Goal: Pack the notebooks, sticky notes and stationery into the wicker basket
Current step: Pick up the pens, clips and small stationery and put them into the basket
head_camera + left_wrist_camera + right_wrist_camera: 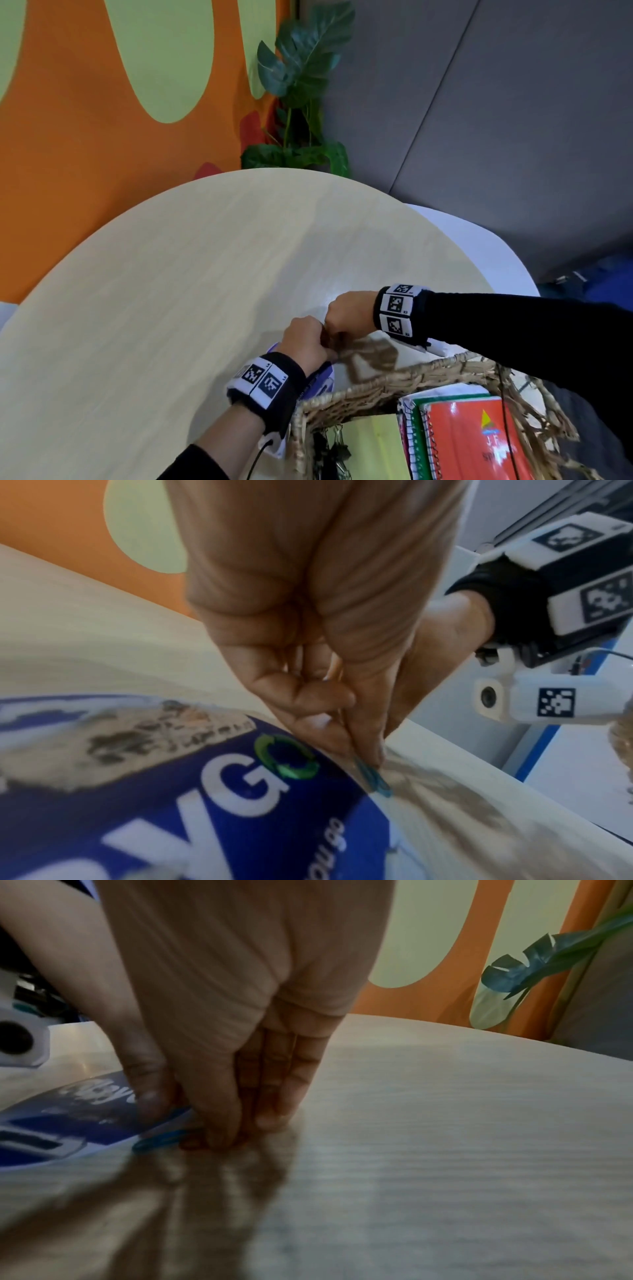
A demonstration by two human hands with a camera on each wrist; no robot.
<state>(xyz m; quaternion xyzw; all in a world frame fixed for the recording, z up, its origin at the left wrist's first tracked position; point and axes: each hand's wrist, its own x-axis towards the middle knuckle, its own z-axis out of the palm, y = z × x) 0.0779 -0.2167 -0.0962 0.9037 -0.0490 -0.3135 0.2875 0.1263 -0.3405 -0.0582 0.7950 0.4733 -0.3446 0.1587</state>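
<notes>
The clips (375,779) are what you're after: small blue paper clips lying on the table (171,274) at the edge of the blue card (205,818), just beyond the basket's (376,380) far rim. They'll be light, thin and slick, and lying flat they give you little edge to catch; they're likely to skate away or drop from a loose pinch. Take them from the side, nail under the wire, or slide them onto the card and lift from there.

Your left hand (305,341) has its fingers bunched together, tips closing on a clip at the card's edge. Your right hand (346,313) meets it from the other side, fingers (274,1085) pressed close together and down on the table, the thumb on the card beside another clip (161,1141). Whether the right actually holds one, you can't tell from here.

The card is thin and bends easily, so don't count on it as a stiff tray.

Inside the basket the notebooks (472,435) already lie stacked at the right, with black binder clips (330,448) in the left corner. A plant (301,89) stands behind the table.
</notes>
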